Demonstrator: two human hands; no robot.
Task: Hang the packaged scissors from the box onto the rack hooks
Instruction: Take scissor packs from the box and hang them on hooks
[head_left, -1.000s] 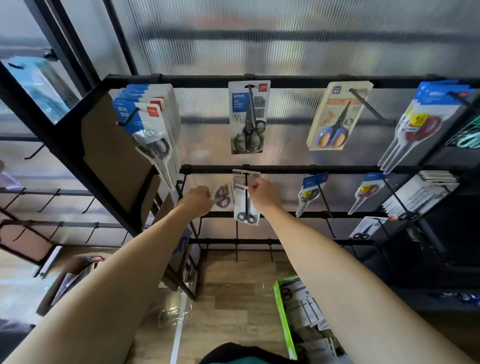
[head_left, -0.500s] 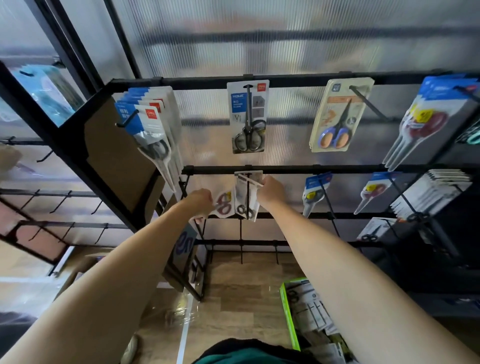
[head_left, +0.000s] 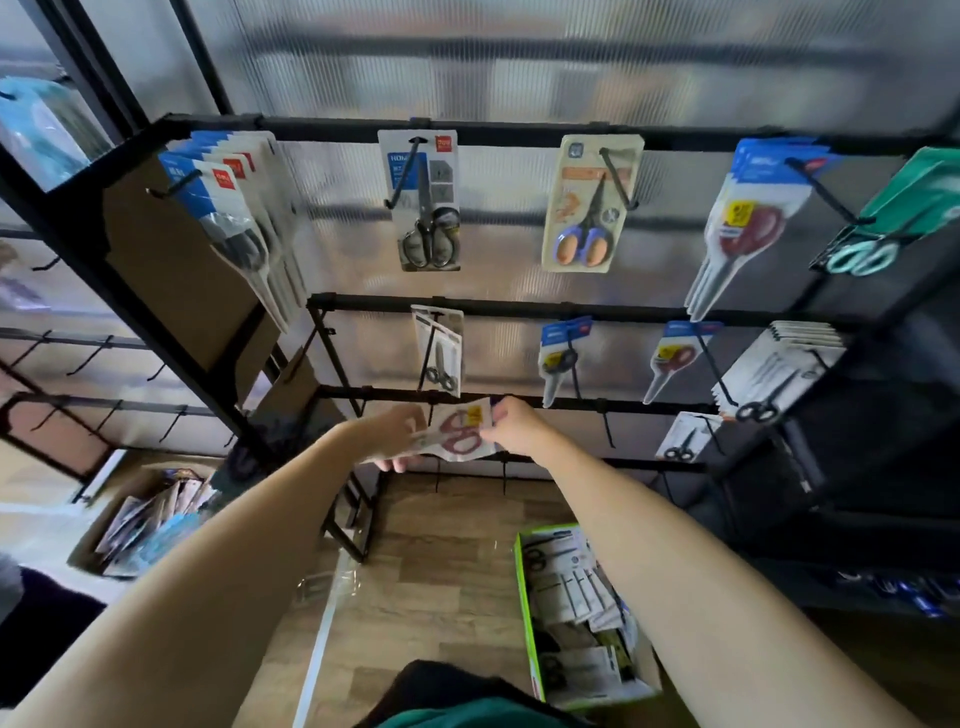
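A pack of red-handled scissors lies tilted between my two hands, below the rack's second bar. My left hand grips its left end with fingers curled underneath. My right hand pinches its right edge. Just above, a pack of small black scissors hangs on a hook of the second bar. The green-rimmed box with several more packs sits on the floor at the lower right, under my right forearm.
The black rack carries more packs: blue-carded ones at top left, black scissors, purple-handled scissors, red-handled packs at right. Bare hooks jut from the lower bars. A cardboard box of goods stands on the floor at left.
My right hand let go of the black scissors pack, which now hangs on the second bar's hook. Both hands dropped lower, and my right hand has joined the left on the red-handled pack.
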